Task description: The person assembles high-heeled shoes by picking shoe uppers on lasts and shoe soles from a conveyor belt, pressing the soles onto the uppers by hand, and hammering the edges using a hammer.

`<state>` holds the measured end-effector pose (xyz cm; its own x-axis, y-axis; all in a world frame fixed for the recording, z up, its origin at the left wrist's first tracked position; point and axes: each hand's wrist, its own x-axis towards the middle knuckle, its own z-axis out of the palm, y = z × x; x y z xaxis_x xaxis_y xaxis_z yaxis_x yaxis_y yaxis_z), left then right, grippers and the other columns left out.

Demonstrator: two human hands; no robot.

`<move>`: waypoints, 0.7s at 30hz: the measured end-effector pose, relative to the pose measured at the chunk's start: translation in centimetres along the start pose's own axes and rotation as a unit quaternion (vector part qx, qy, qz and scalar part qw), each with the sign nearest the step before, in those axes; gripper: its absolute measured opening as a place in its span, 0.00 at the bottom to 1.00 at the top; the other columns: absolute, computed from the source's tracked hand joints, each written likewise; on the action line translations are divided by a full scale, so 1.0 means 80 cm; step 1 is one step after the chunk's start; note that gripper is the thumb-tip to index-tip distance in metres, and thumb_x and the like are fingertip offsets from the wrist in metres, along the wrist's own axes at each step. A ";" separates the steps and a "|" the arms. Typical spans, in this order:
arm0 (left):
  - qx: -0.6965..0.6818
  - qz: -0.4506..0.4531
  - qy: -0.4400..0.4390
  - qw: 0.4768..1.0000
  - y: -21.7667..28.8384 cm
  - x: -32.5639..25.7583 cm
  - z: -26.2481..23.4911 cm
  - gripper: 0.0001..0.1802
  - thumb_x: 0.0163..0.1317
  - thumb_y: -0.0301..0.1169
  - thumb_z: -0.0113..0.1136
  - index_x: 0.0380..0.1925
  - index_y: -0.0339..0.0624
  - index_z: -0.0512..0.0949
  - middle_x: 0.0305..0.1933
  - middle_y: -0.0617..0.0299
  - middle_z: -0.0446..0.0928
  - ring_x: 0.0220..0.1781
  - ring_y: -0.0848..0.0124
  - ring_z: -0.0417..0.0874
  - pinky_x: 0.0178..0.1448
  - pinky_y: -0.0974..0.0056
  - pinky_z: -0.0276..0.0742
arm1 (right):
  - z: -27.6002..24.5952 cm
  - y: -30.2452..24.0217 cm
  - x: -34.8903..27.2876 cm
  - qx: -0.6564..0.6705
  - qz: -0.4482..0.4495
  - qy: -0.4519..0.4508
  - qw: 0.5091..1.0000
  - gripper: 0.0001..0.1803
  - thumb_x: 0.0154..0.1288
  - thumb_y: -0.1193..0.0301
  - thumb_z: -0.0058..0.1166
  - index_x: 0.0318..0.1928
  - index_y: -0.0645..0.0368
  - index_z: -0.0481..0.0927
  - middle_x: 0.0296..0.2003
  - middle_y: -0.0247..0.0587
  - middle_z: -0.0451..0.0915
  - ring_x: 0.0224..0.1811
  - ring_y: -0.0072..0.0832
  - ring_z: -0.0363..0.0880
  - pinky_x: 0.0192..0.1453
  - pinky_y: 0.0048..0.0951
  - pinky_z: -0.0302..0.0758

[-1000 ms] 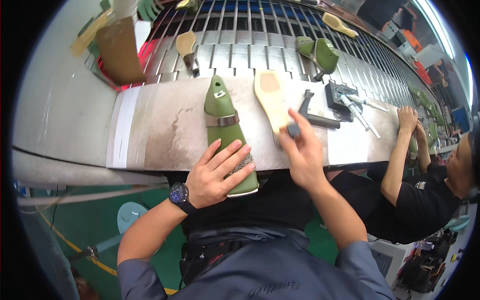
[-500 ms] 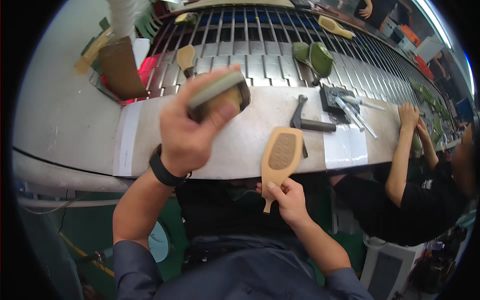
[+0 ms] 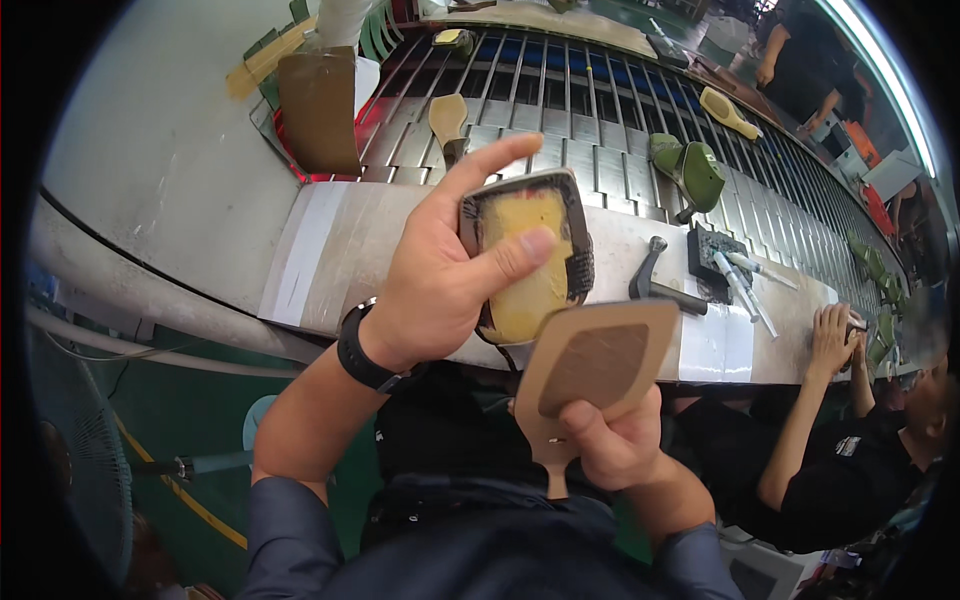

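My left hand [image 3: 430, 280] grips a lasted shoe upper [image 3: 520, 215], its yellow underside facing up inside a dark rim. The thumb presses on the yellow face while the index finger sticks out past the toe end. My right hand [image 3: 620, 445] is closed round the narrow waist of a tan shoe sole [image 3: 645, 325] with a brown textured panel, its thumb on top. The sole's wide end comes in front of the upper's lower edge; whether the two touch I cannot tell. Beyond the sole, a hammer [image 3: 672, 294] lies on the bench.
A black block [image 3: 705, 253] and syringes [image 3: 741, 290] lie right of the hammer. Behind the bench runs a slatted metal conveyor [image 3: 590, 160] carrying green uppers [image 3: 698, 180] and a tan sole [image 3: 448, 116]. Brown cardboard [image 3: 318, 112] stands at left. A co-worker's hand [image 3: 829, 342] works at right.
My left hand has turned the upper so its yellow underside shows, and brought it right and down. My right hand has raised and tilted the sole close to it. The whole view has shifted.
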<state>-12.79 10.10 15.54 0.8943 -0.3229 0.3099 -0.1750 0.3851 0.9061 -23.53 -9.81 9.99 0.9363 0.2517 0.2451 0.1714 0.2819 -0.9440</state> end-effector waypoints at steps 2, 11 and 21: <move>0.047 0.027 -0.033 0.998 0.010 0.007 -0.003 0.32 0.75 0.23 0.63 0.76 0.34 0.66 0.73 0.39 0.76 0.75 0.52 0.80 0.76 0.50 0.79 | 0.007 -0.016 0.017 0.035 0.067 -0.017 0.997 0.15 0.78 0.72 0.63 0.57 0.69 0.85 0.49 0.43 0.90 0.49 0.25 0.86 0.54 0.28 0.82; -0.284 -0.101 -0.060 0.951 0.005 -0.002 -0.003 0.41 0.71 0.45 0.73 0.73 0.29 0.69 0.74 0.37 0.75 0.75 0.52 0.79 0.77 0.48 0.78 | 0.027 -0.015 0.037 0.009 0.023 0.040 0.999 0.15 0.82 0.68 0.58 0.55 0.68 0.88 0.44 0.42 0.91 0.44 0.23 0.88 0.47 0.27 0.84; -0.035 -0.026 -0.132 0.990 0.008 -0.013 -0.003 0.46 0.57 0.36 0.79 0.72 0.29 0.68 0.75 0.37 0.74 0.78 0.53 0.75 0.80 0.49 0.74 | 0.031 -0.020 0.036 -0.067 -0.013 0.030 0.997 0.14 0.81 0.70 0.58 0.52 0.69 0.89 0.41 0.43 0.92 0.41 0.24 0.89 0.44 0.27 0.84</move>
<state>-13.73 10.93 15.73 0.7604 -0.5559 0.3358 -0.0936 0.4179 0.9037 -21.84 -7.24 12.77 0.9470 0.1888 0.2599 0.2313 0.1604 -0.9596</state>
